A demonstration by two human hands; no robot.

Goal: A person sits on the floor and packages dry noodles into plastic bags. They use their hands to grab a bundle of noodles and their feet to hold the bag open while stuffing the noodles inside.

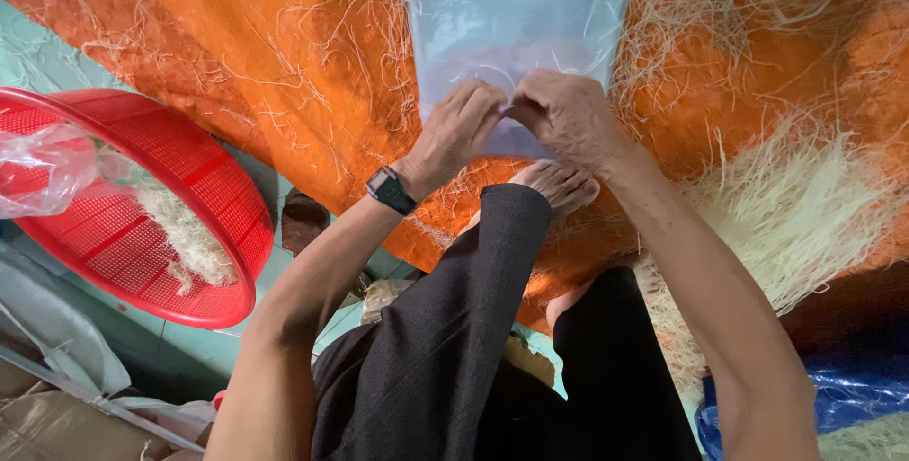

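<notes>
A clear plastic bag (511, 16) lies flat on an orange sheet (284, 54), stretching away from me. My left hand (459, 125) and my right hand (563, 111) meet at its near edge, both pinching the plastic with fingers closed. A black wristwatch (391, 189) sits on my left wrist. My bare foot (559, 185) rests just below the hands. Pale thin noodle strands (805, 205) lie heaped to the right of my right arm.
A red mesh basket (204, 186) at the left holds some pale strands and a crumpled clear bag (43, 168). Loose strands are scattered over the orange sheet. Blue plastic (852, 395) shows at the lower right. Cardboard (57, 428) lies at the lower left.
</notes>
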